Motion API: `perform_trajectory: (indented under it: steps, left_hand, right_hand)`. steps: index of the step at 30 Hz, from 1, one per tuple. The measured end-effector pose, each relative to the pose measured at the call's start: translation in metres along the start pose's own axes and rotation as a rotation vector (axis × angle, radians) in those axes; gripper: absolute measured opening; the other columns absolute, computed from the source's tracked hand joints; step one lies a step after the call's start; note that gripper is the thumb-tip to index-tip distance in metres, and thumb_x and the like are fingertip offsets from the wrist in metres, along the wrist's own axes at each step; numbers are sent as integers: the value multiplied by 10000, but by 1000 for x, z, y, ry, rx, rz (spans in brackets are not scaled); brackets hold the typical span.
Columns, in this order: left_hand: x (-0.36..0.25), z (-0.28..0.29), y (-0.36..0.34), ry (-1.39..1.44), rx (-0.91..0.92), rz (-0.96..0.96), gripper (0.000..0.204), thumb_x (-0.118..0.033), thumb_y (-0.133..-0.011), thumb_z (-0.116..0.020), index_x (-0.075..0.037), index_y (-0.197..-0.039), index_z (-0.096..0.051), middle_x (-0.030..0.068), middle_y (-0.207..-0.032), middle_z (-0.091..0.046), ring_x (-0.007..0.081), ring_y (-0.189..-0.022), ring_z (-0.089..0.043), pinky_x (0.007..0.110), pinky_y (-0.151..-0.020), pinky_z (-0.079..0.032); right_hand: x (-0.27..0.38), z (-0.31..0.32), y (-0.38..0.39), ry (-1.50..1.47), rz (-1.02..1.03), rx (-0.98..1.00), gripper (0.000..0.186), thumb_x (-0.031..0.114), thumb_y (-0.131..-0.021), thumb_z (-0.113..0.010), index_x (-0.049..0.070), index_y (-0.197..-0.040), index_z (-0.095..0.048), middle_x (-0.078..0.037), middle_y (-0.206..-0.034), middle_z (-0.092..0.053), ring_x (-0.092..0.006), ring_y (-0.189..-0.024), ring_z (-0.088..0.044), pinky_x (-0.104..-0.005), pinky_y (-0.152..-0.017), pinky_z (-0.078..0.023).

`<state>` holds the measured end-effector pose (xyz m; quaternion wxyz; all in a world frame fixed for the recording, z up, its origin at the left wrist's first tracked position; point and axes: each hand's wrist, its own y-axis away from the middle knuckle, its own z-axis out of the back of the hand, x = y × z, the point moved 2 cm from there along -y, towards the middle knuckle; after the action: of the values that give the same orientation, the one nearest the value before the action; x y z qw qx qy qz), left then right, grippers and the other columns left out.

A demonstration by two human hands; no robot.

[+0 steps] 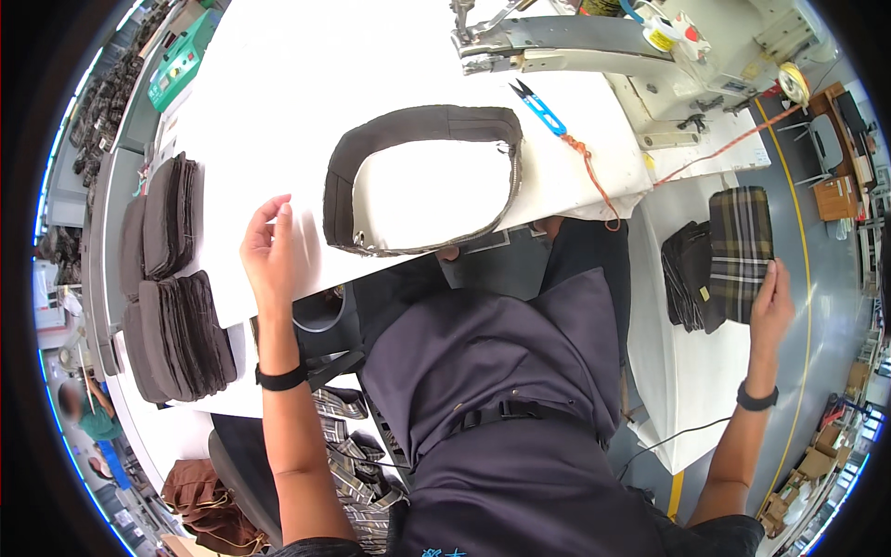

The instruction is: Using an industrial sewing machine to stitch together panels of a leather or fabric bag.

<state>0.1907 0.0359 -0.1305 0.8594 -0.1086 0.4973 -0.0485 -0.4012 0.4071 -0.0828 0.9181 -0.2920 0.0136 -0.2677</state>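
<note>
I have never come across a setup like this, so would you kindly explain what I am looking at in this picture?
Of course. There is no robot here: these are a person's own bare hands. The single picture comes from a wide fisheye camera on the person's head, looking down, which is why straight edges bend near the rim.

On the white table stand a dark fabric loop and part of what looks like a sewing machine. Blue snips lie between them, and stacked dark pieces sit at the left.

The left hand is empty, beside the loop. The right hand holds a plaid fabric piece by its edge, next to more dark pieces.
</note>
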Motion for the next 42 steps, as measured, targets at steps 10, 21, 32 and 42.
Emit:
perform_trajectory:
  steps: [10,21,32,42]
  left_hand:
    - [-126,-40,-48,-184,624,-432,205,-67,-963,-683,-80,-1161,-737,72,-1274,-679,184,-1073,-635,318,-844,-500]
    - [-124,-71,-48,-12,1159,-407,367,68,-925,-451,12,-1169,-719,75,-1108,-722,190,-1021,-635,312,-963,-492]
    - [-124,-66,-41,50,1115,-46,249,-210,-1009,-728,19,-1095,-773,15,-955,-750,90,-883,-632,277,-842,-527]
    - [-126,-74,-13,-63,666,-309,162,-114,-911,-810,-34,-1052,-799,47,-979,-785,95,-895,-689,252,-837,-541]
  right_hand:
    - [233,34,-51,-871,459,1269,97,171,-916,-778,75,-928,-774,-70,-724,-717,-225,-592,-700,-316,-542,-526]
    - [364,-39,-102,-1083,751,703,194,217,-941,-663,56,-955,-770,-172,-920,-718,-382,-848,-690,-447,-800,-558]
    - [369,-99,-102,-998,562,663,172,183,-891,-728,13,-877,-756,-156,-826,-724,-338,-787,-692,-413,-735,-535]
    - [360,-105,-96,-1016,658,418,86,98,-912,-780,44,-959,-732,-41,-824,-669,-149,-706,-595,-296,-653,-478]
